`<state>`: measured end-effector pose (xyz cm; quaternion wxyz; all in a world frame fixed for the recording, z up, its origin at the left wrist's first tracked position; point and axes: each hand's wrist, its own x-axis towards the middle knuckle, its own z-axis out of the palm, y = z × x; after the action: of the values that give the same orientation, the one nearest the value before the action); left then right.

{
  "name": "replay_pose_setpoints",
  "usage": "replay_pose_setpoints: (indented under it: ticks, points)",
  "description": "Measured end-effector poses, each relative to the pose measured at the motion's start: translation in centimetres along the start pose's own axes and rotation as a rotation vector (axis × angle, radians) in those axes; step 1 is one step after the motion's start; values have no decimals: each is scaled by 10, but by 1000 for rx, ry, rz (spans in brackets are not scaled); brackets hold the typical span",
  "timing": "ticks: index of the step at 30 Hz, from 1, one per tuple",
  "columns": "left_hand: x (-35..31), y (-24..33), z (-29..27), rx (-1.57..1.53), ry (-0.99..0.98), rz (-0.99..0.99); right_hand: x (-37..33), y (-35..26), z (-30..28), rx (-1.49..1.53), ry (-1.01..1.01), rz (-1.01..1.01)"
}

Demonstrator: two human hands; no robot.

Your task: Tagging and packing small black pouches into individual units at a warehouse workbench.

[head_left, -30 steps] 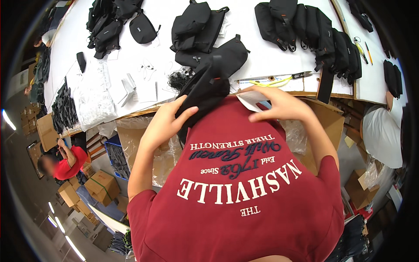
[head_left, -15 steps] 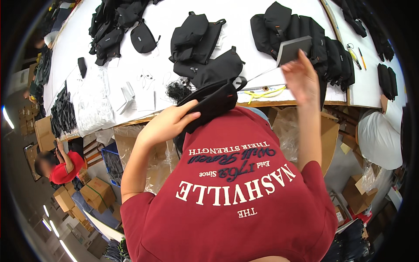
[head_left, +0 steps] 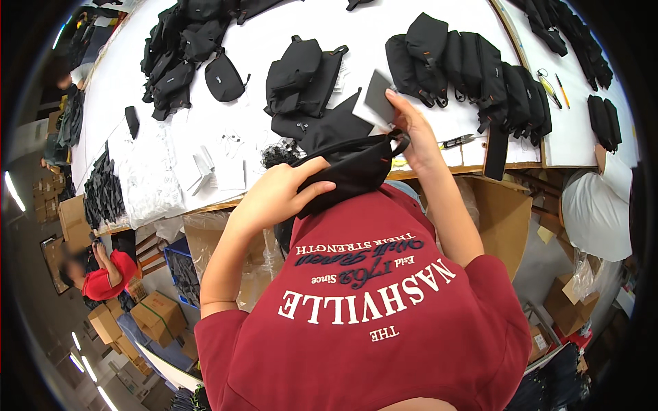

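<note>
My left hand (head_left: 291, 188) grips a black fabric pouch (head_left: 360, 171) close to my body, thumb and fingers closed on its near left side. The pouch has a small loop at its right end. Just above that end, my right hand (head_left: 419, 137) pinches a flat dark grey and white card (head_left: 381, 96) by its right edge. The card is tilted and stands apart from the black pouches on the table. Behind the held pouch lie a larger black bag (head_left: 322, 127) and a tangle of thin black cords (head_left: 277, 155).
Black pouches (head_left: 490, 68) are grouped at the right, with thread snips (head_left: 458, 141) nearby. White folded cards (head_left: 203, 168) and clear plastic bags (head_left: 147, 171) lie at left. A cardboard box (head_left: 504, 219) stands under the white table's edge. A person in red (head_left: 113, 274) is at far left.
My right hand has moved left with the card, from beside the right-hand pouches to above the held pouch. The left hand keeps its hold, shifted slightly right. The snips now show.
</note>
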<state>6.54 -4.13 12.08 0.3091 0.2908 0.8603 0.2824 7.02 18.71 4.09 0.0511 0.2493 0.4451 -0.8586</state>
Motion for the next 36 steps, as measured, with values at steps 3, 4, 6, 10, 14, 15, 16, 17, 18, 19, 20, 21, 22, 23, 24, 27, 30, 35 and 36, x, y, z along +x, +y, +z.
replay_pose_setpoints:
  ticks: [3, 4, 6, 10, 14, 15, 16, 17, 18, 19, 20, 21, 22, 23, 24, 27, 30, 35, 36]
  points:
    - [1, -5, 2, 30, 80, 59, 13, -13, -24, -508, 27, -625]
    - [3, -8, 3, 75, 132, 135, 8, -21, -26, -686, 95, -740]
    - [7, -7, 2, 152, 117, 121, 0, -34, -23, -674, 47, -704]
    - [12, -5, 6, 329, 106, 113, -15, -42, -13, -942, -144, -860]
    - [19, -2, 10, 298, 171, 196, -29, -34, 0, -1244, -298, -906]
    - [22, -1, 12, 283, 252, 279, -29, -29, 1, -1304, -375, -848]
    - [25, -1, 13, 267, 335, 361, -29, -25, 3, -1361, -455, -791]
    - [28, -2, 14, 267, 337, 361, -33, -24, 4, -1433, -484, -677]
    - [31, -5, 17, 293, 307, 455, -33, -21, 3, -1434, -484, -679]
    - [33, -7, 17, 321, 278, 547, -32, -14, 1, -1395, -524, -621]
    - [35, -9, 16, 325, 281, 546, -33, -10, -1, -1356, -562, -565]
    - [38, -10, 13, 239, 122, 389, -36, -10, -3, -1331, -498, -514]
    - [43, -12, 10, 150, -34, 230, -37, -9, -7, -1332, -499, -519]
    - [52, -8, 1, 55, -155, 95, -38, -6, -13, -1360, -518, -540]
    - [68, -29, 3, -269, -159, 181, -38, -3, -17, -1388, -533, -561]
    - [141, -68, 4, -272, 150, 150, -35, 8, -26, -1375, -462, -487]
    - [211, -142, 40, 348, 312, 232, -38, 10, -26, -1398, -441, -502]
    - [244, -170, 66, 700, 477, 80, -48, 13, -37, -1368, -324, -529]
    - [243, -172, 63, 669, 529, 126, -48, 12, -40, -1352, -300, -534]
